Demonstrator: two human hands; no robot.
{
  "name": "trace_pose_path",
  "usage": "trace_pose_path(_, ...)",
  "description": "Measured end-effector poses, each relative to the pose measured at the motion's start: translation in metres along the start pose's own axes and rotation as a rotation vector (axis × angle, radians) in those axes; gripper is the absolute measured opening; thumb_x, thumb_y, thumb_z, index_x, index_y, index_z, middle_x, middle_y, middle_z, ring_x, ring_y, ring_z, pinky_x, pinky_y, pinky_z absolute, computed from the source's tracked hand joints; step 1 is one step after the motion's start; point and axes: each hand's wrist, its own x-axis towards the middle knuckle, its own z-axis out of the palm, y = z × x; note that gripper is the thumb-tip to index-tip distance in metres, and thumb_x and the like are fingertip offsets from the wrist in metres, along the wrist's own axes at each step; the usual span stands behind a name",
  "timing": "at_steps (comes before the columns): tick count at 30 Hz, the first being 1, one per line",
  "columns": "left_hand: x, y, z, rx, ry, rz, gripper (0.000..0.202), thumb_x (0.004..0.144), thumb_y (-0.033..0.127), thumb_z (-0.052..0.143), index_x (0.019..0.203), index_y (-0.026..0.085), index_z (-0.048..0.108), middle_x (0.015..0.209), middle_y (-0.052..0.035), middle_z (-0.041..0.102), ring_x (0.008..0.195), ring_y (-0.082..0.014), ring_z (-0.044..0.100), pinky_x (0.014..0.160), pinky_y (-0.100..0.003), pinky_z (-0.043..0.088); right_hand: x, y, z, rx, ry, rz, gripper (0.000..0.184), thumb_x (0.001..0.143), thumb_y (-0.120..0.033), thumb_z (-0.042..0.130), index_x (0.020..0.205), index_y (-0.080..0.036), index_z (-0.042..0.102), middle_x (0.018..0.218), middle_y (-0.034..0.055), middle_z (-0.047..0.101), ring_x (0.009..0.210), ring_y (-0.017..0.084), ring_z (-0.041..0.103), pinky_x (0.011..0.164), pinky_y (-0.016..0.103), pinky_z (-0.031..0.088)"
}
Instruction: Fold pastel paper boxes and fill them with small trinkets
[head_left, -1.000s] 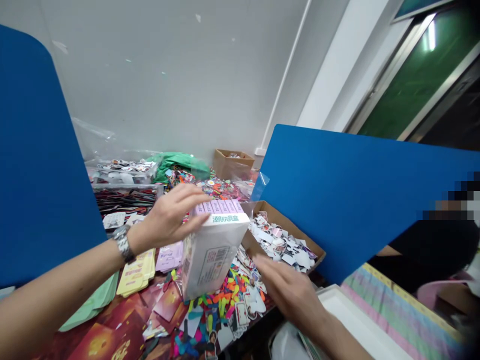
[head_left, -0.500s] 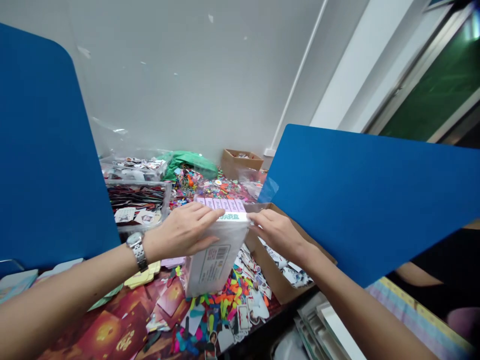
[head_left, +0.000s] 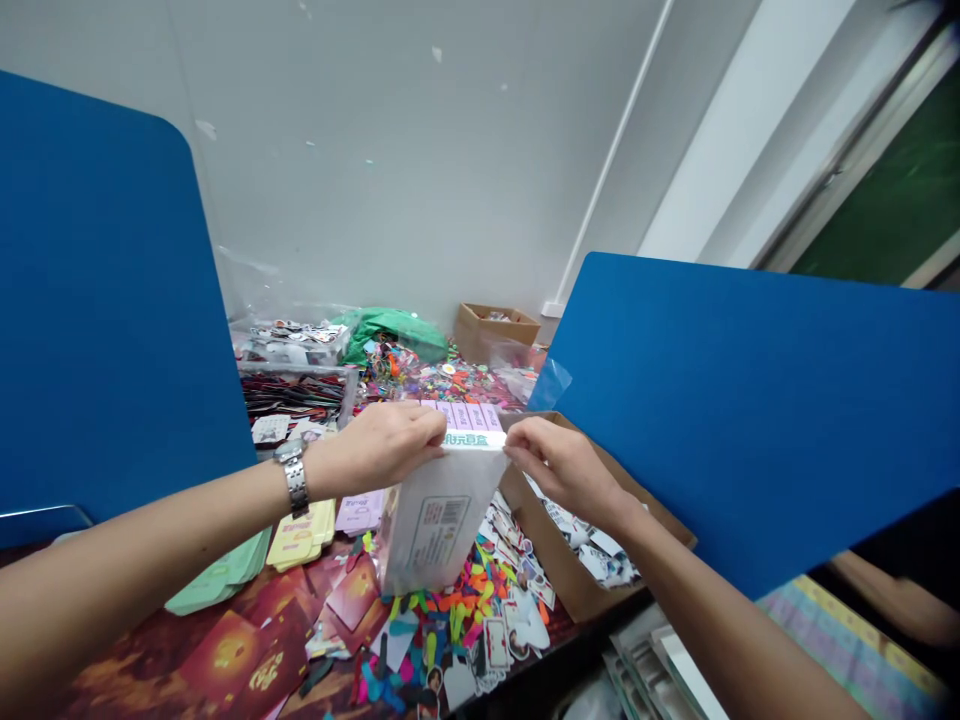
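From the head-worn camera, looking forward and down, two bare forearms reach in from the bottom corners towards a cluttered table. The left hand (head_left: pixel 382 450), with a silver link wristwatch (head_left: pixel 294 478) on its wrist, and the right hand (head_left: pixel 562 472) are close together, both clamped on the top edge of a white carton (head_left: pixel 435 525) wrapped in clear plastic film. Their fingertips nearly meet at the middle of that edge. The carton hangs tilted, its top a lilac strip (head_left: pixel 461 416) above a white band with green lettering (head_left: pixel 469 439), and a barcode label (head_left: pixel 442 530) faces the camera. Whether its lower corner touches the table below is hard to tell. Just right of the carton, an open cardboard box (head_left: pixel 570 550) holds loose cut paper pieces (head_left: pixel 592 550). Under the carton lies a spill of neon plastic pieces (head_left: pixel 450 600), with red printed cards (head_left: pixel 247 650) to the left and stacks of mint (head_left: pixel 221 585) and yellow cards (head_left: pixel 300 535) beside them. Further back sit a clear bin of dark strips (head_left: pixel 296 395), a green plastic bag (head_left: pixel 394 335) and a small cardboard box (head_left: pixel 495 330) against a white wall (head_left: pixel 375 150). Two large blue panels (head_left: pixel 97 300) (head_left: pixel 750 420) fill both sides of the view.
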Motion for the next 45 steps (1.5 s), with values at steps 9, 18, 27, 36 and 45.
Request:
trace_pose_path(9, -0.004, -0.002, 0.001, -0.095, 0.048, -0.071, 0.018, 0.097, 0.028, 0.044, 0.086, 0.018, 0.054, 0.077, -0.0017, 0.064, 0.072, -0.0141, 0.061, 0.065, -0.023, 0.044, 0.035, -0.02, -0.006, -0.232, 0.215, -0.086, 0.019, 0.097, -0.021, 0.048, 0.107, -0.018, 0.063, 0.099, 0.008, 0.067, 0.09, 0.018, 0.064, 0.078, 0.028, 0.049)
trace_pose_path(18, -0.002, -0.002, 0.0, 0.08, 0.145, -0.064, 0.021, 0.097, 0.019, 0.039, 0.089, 0.018, 0.058, 0.074, -0.0019, 0.066, 0.07, -0.0144, 0.062, 0.066, -0.026, 0.049, 0.129, -0.025, 0.014, -0.777, 0.189, 0.023, 0.041, 0.098, -0.027, 0.047, 0.136, -0.015, 0.05, 0.119, 0.0172, 0.064, 0.103, 0.029, 0.056, 0.089, 0.043, 0.038)
trace_pose_path(27, -0.04, 0.06, 0.028, 0.394, 0.337, 0.183, 0.036, 0.091, 0.015, 0.051, 0.124, 0.006, 0.057, 0.12, -0.016, 0.066, 0.116, -0.0328, 0.058, 0.099, -0.052, 0.048, 0.125, 0.003, 0.01, -0.758, 0.19, -0.054, 0.025, 0.1, -0.03, 0.045, 0.087, -0.019, 0.063, 0.079, 0.0039, 0.065, 0.065, 0.013, 0.052, 0.052, 0.028, 0.018)
trace_pose_path(36, -0.036, 0.029, 0.049, 0.474, 0.303, 0.07, 0.038, 0.092, 0.01, 0.049, 0.129, 0.003, 0.053, 0.124, -0.0174, 0.065, 0.114, -0.0295, 0.059, 0.098, -0.047, 0.049, 0.088, -0.008, 0.002, -0.593, 0.222, -0.294, 0.032, 0.102, -0.034, 0.041, 0.084, -0.02, 0.064, 0.073, 0.001, 0.062, 0.061, 0.011, 0.05, 0.054, 0.027, 0.027)
trace_pose_path(45, -0.033, 0.021, 0.059, 0.409, 0.389, -0.032, 0.031, 0.093, 0.015, 0.051, 0.124, 0.011, 0.053, 0.097, -0.0131, 0.065, 0.088, -0.023, 0.063, 0.074, -0.039, 0.056, 0.035, -0.028, 0.019, -0.502, 0.167, -0.587, 0.027, 0.099, -0.017, 0.043, 0.082, -0.019, 0.063, 0.062, -0.0011, 0.055, 0.057, 0.012, 0.046, 0.058, 0.029, 0.03)
